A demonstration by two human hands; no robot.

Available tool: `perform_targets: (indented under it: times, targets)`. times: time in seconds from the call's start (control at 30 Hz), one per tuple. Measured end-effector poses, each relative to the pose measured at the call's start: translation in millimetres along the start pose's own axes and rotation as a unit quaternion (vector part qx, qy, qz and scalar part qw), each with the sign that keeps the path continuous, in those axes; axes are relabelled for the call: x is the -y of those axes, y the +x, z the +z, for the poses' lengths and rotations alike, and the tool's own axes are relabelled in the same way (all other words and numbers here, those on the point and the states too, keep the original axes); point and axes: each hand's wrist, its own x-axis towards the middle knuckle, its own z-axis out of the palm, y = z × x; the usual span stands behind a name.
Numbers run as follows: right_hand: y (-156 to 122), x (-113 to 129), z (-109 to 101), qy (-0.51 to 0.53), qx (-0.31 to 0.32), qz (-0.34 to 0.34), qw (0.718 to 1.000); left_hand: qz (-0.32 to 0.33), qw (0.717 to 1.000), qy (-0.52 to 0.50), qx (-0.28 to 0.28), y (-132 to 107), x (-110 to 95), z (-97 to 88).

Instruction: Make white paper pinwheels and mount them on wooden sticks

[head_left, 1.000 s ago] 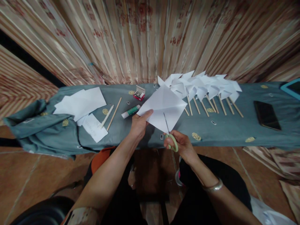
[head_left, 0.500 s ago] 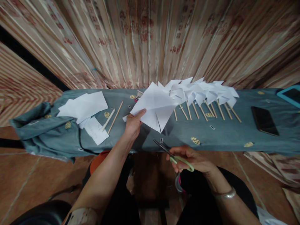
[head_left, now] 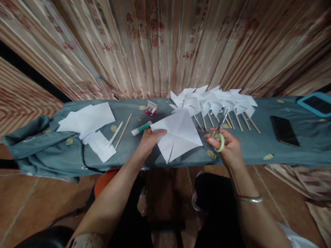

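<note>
A square sheet of white paper (head_left: 178, 132) is pinched at its left edge by my left hand (head_left: 150, 139), thumb on top. One slit runs inward from its lower corner, and faint creases cross it. My right hand (head_left: 226, 143) grips scissors (head_left: 219, 136) by their pale green handles, blades pointing up and away, apart from the paper. Beyond the blades lies a row of white paper pinwheels (head_left: 214, 100) on wooden sticks. Beside my left fingers is a green and white glue stick (head_left: 141, 128), partly hidden by the hand.
A small red box of pins (head_left: 150, 109) stands open at the back. To the left lie white paper sheets (head_left: 89, 119), a rolled paper stick (head_left: 115, 133) and a wooden stick (head_left: 123, 131). A phone (head_left: 284, 131) and a blue-framed tablet (head_left: 317, 103) are on the right.
My right hand has raised the scissors up and to the right, turning the blades away from me. The paper has come lower and turned, uncovering the pin box and glue stick.
</note>
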Motion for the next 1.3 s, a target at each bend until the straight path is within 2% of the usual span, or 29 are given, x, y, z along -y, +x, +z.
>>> perform_targets:
  times: [0.17, 0.3, 0.4, 0.5, 0.57, 0.67, 0.8, 0.9, 1.03, 1.3]
  targets:
    - [-1.9, -2.6, 18.3, 0.015, 0.074, 0.082, 0.994, -0.041, 0.997, 0.047, 0.036, -2.3, -0.3, -1.5]
    - [0.7, -4.8, 23.5, 0.035, 0.083, 0.126, 0.988, -0.051, 0.996, 0.05, 0.046, -1.0, 0.8, -2.6]
    - [4.7, -6.5, 25.4, 0.049, 0.054, 0.108, 0.992, -0.053, 0.996, -0.026, 0.067, -1.1, -1.4, -0.8]
    - [9.8, -9.8, 28.1, 0.061, -0.004, 0.065, 0.996, -0.064, 0.983, -0.133, 0.108, -6.8, -4.3, 2.7]
    - [13.3, -12.9, 31.4, 0.066, -0.05, 0.039, 0.996, -0.072, 0.978, -0.163, 0.111, -13.9, -3.0, 5.8]
    - [16.2, -17.4, 40.6, 0.07, -0.097, 0.016, 0.993, -0.077, 0.98, -0.138, 0.118, -25.4, 6.2, 13.4]
    - [13.9, -20.3, 59.8, 0.071, -0.084, 0.014, 0.994, -0.074, 0.985, -0.096, 0.121, -33.1, 20.4, 29.5]
    - [11.2, -18.6, 72.5, 0.08, -0.064, 0.019, 0.995, -0.047, 0.991, -0.097, 0.084, -31.3, 23.0, 38.0]
    - [11.6, -15.9, 81.1, 0.112, -0.058, 0.046, 0.991, -0.039, 0.992, -0.119, 0.02, -26.4, 18.0, 37.6]
    - [11.5, -21.5, 88.5, 0.109, -0.033, 0.049, 0.992, -0.038, 0.991, -0.125, -0.037, -19.9, 8.5, 32.3]
